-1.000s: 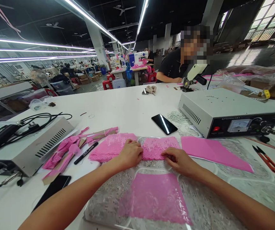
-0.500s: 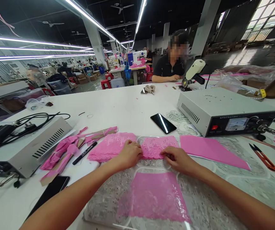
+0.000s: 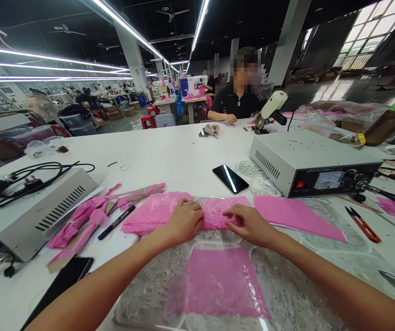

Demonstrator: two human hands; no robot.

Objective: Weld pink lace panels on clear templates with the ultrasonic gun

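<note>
A small pink lace piece point(image 3: 215, 212) lies on a clear, patterned plastic template point(image 3: 149, 285). My left hand point(image 3: 186, 220) rests at its left edge with curled fingers pressed down; what they hold, if anything, is hidden. My right hand point(image 3: 249, 224) is over the lace's right side, thumb and fingers apart. Left of my left hand is a stack of pink lace pieces point(image 3: 156, 211). To the right lies a smooth pink fabric stack point(image 3: 294, 216). Nearer me, a larger pink panel point(image 3: 223, 280) shows under the clear plastic.
A grey control box point(image 3: 307, 161) stands at right, another metal box point(image 3: 42, 216) at left. Around them are a black phone point(image 3: 230, 178), a marker point(image 3: 116, 222), pink strips point(image 3: 80, 216) and orange snips point(image 3: 363, 224). A person point(image 3: 240, 99) sits across the white table point(image 3: 142, 156).
My right hand has shifted slightly left over the lace and its fingers have spread. The view has turned a little to the right. The person opposite has moved a hand.
</note>
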